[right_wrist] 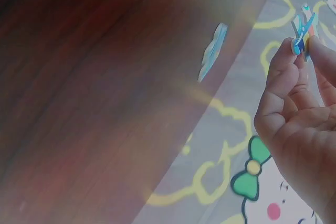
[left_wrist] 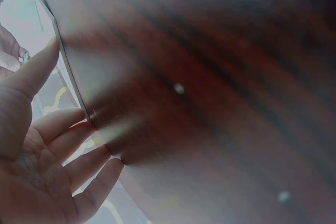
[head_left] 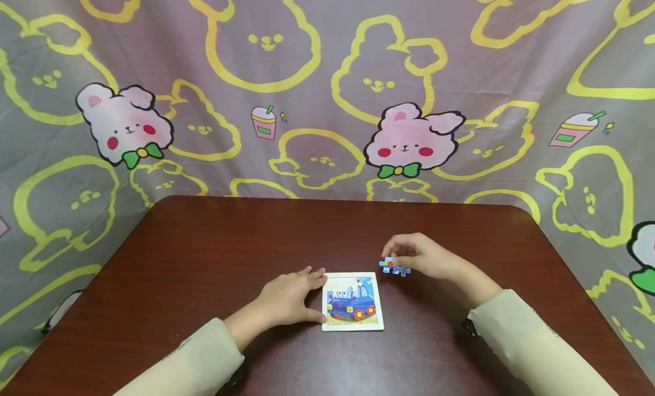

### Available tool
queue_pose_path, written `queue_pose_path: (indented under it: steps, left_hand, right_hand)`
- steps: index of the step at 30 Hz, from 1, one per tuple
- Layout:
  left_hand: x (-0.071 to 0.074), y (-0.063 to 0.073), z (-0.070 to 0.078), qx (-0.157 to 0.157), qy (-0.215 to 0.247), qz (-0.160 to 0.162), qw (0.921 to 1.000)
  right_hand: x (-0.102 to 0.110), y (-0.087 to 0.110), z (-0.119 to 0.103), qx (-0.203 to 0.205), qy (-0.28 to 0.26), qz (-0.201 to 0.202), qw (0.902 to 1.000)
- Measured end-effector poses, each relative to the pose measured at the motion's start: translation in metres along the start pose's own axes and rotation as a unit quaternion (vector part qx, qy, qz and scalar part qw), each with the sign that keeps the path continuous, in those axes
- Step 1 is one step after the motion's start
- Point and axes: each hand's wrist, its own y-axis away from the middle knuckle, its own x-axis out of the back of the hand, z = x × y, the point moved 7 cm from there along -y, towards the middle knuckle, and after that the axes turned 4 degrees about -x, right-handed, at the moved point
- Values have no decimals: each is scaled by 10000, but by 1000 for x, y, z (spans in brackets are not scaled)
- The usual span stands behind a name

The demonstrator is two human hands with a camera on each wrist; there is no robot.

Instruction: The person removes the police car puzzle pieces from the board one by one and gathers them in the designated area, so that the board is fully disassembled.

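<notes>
A square jigsaw puzzle board [head_left: 353,326] with a pale frame lies flat on the table, showing a blue cartoon car; bare patches show at its upper left. My left hand [head_left: 289,296] rests at its left side, thumb and fingertips touching the frame with the fingers fairly straight. In the left wrist view that hand [left_wrist: 47,150] meets the board's thin edge [left_wrist: 72,72]. Just right of the board, my right hand [head_left: 422,257] pinches a small colourful puzzle piece [right_wrist: 302,32] between thumb and fingers. Below it, another blue puzzle piece [right_wrist: 214,51] lies on the table.
The dark reddish-brown table [head_left: 230,242] extends around the board. A grey cloth [head_left: 307,100] with yellow outlines and cartoon rabbits hangs behind the table and along both sides.
</notes>
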Motion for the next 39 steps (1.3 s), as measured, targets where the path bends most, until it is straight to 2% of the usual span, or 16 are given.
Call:
queue_pose_path:
  steps: [17,26,39]
  left_hand:
    - [-1,2,-2,22,7,-20,10000]
    - [0,2,-1,13,36,3,10000]
    - [1,-1,1,-38,-42,17,10000]
  right_hand:
    - [35,30,31,-215,270,420,9985]
    - [41,34,46,-548,405,223,9974]
    - [40,31,54,-404,566,121,9975]
